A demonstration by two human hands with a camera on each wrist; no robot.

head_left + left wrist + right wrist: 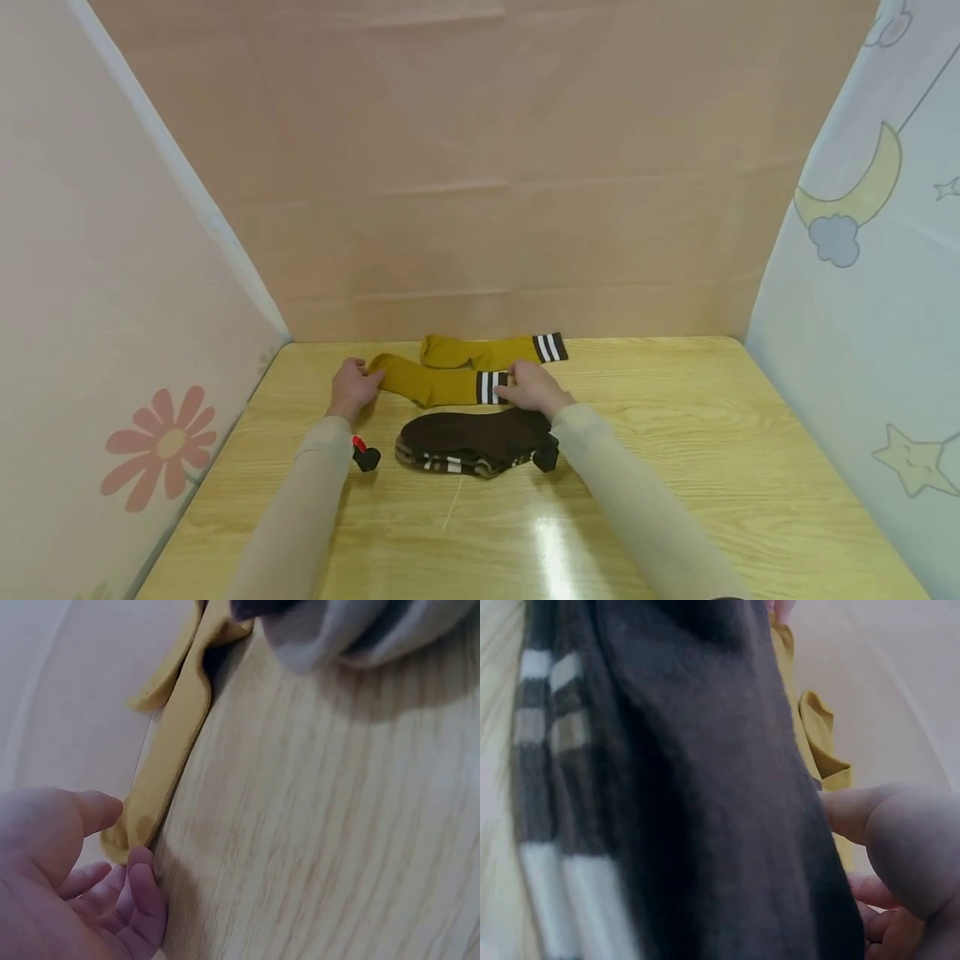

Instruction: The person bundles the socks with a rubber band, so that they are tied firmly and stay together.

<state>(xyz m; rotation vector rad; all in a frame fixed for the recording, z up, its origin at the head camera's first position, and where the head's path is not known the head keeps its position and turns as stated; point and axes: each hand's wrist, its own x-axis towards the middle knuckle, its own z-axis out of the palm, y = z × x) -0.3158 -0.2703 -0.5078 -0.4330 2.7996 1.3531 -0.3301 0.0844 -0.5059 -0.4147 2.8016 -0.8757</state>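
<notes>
A mustard-yellow sock [442, 385] with a dark, white-striped cuff lies flat across the table. At its toe end, my left hand [355, 387] has thumb and fingertips on either side of the fabric; the left wrist view shows the curled fingers [147, 889] at the toe's edge. My right hand [534, 387] pinches the striped cuff at the other end. Just behind lies a second matching yellow sock [480, 353]. Nearer to me, a stack of dark brown socks [472, 433] sits below the right wrist and hides much of the cuff in the right wrist view.
The wooden table [675, 467] meets a plain peach backdrop [480, 208] behind the yellow socks. Patterned side panels stand at left, with a flower [171, 443], and at right, with a moon [862, 192]. Dark wrist-worn devices [366, 457] hang close above the tabletop.
</notes>
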